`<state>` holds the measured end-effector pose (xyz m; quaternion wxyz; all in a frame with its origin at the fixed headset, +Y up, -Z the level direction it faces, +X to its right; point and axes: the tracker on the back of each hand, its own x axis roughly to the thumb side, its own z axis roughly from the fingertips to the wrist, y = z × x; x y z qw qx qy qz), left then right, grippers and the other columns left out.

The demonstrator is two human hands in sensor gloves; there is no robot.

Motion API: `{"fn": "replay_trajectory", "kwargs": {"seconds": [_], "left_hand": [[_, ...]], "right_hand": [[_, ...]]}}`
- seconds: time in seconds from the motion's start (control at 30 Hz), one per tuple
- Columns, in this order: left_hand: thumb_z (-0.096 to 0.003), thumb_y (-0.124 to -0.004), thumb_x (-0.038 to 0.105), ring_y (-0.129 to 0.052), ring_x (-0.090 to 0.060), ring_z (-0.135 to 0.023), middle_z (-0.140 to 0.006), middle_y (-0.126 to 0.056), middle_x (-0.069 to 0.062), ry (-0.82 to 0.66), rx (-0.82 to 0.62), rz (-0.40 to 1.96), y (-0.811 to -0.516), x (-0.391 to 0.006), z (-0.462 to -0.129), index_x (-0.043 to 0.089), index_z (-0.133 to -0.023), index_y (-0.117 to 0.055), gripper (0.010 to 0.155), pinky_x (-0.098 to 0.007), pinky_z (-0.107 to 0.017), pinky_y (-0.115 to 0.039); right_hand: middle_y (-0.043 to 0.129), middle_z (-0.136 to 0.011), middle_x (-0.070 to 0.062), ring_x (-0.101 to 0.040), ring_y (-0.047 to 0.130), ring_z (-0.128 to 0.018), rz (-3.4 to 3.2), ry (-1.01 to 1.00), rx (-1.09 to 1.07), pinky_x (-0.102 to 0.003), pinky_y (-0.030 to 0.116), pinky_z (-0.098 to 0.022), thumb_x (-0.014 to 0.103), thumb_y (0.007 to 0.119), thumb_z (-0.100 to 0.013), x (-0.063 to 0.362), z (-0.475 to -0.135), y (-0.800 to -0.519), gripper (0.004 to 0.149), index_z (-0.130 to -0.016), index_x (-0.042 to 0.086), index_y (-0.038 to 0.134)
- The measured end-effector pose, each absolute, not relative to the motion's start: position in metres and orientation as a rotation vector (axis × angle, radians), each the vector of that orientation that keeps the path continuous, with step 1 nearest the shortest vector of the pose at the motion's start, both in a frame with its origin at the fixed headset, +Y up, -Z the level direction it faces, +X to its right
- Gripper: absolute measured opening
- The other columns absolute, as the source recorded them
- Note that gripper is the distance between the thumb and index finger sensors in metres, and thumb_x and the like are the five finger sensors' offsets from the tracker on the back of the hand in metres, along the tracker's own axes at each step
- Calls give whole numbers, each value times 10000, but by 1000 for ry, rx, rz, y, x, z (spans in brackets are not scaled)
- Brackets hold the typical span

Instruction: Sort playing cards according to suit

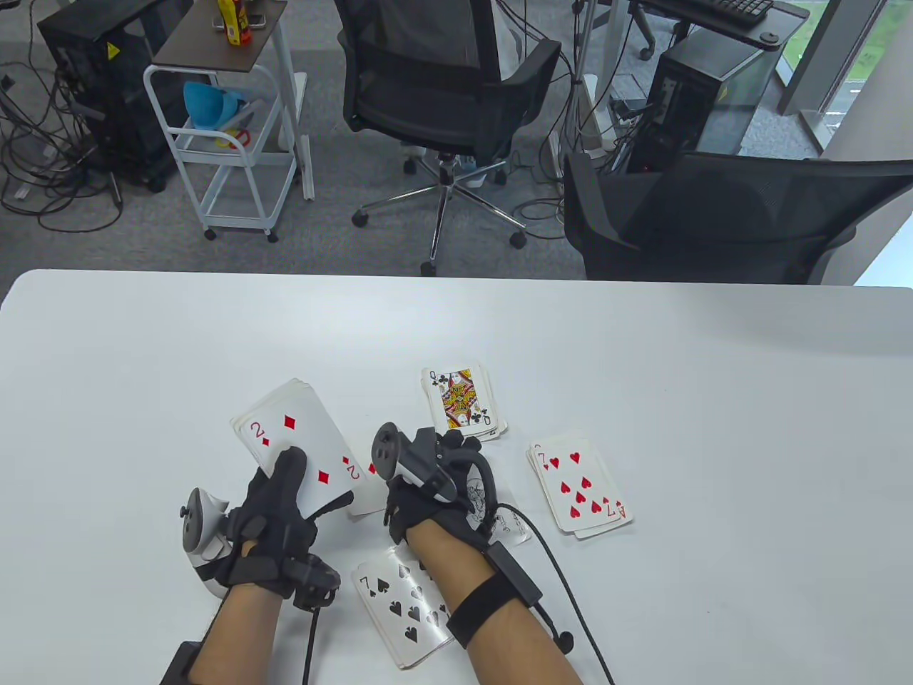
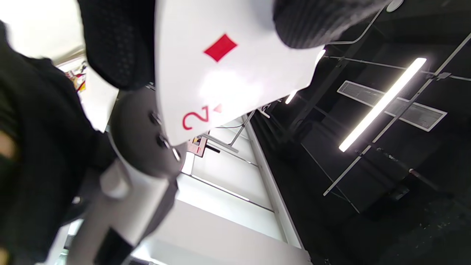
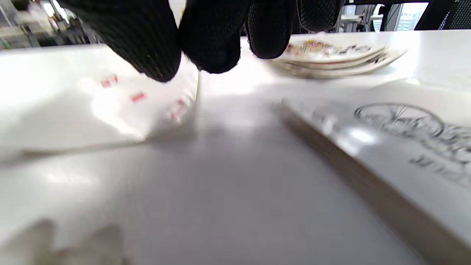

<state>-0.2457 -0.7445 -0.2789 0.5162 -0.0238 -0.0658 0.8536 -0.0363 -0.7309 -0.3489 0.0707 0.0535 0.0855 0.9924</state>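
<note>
Four face-up piles of playing cards lie on the white table [image 1: 642,371]: a diamonds pile topped by the two of diamonds [image 1: 303,446], a clubs pile topped by the queen of clubs [image 1: 463,401], a hearts pile topped by the seven of hearts [image 1: 581,491], and a spades pile topped by the seven of spades [image 1: 399,603]. The left hand [image 1: 274,524], in a black sensor glove, grips the two of diamonds, its thumb pressed on the card's face; in the left wrist view this card [image 2: 228,70] shows held between gloved digits. The right hand [image 1: 428,492], also gloved, rests palm down between the diamonds and hearts piles, over a joker deck [image 3: 397,147] with a bicycle drawing; its fingertips [image 3: 213,40] hang close together near the table, and whether they pinch a card cannot be told. Beyond them sits the clubs pile [image 3: 331,55].
</note>
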Motion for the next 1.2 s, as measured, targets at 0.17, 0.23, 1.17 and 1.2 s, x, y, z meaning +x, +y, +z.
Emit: {"fn": "replay_trajectory", "kwargs": {"seconds": [0.17, 0.23, 1.17, 1.2], "left_hand": [[-590, -739, 514, -965, -285, -800, -963, -865, 2, -180, -116, 1994, -747, -231, -278, 246, -1033, -659, 524, -403, -513, -919], [-590, -738, 515, -965, -285, -800, -962, -865, 2, -189, -137, 1971, -749, -224, -277, 248, -1032, -661, 522, -403, -513, -919], [-587, -747, 495, -959, -302, -800, -967, -855, -19, -161, -296, 1752, -771, -192, -273, 248, -1034, -659, 519, -415, -514, -913], [-586, -752, 490, -958, -303, -801, -967, -855, -20, -160, -301, 1751, -772, -191, -273, 245, -1035, -658, 520, -414, -514, -914]], "right_hand": [[590, -1034, -262, -557, 384, -1001, 2737, 5, 188, -757, 282, -658, 446, 776, -577, 15, -322, -699, 447, -775, 51, 841], [592, -1035, -265, -560, 387, -999, 2611, -122, 222, -760, 286, -653, 452, 766, -581, 37, -310, -693, 460, -790, 48, 838], [652, -1023, -233, -546, 463, -996, 2327, -334, 426, -755, 341, -657, 472, 750, -572, 53, -277, -708, 497, -840, 60, 823], [648, -1026, -234, -545, 461, -998, 2330, -324, 435, -755, 341, -659, 479, 755, -569, 52, -277, -708, 502, -843, 64, 819]]}}
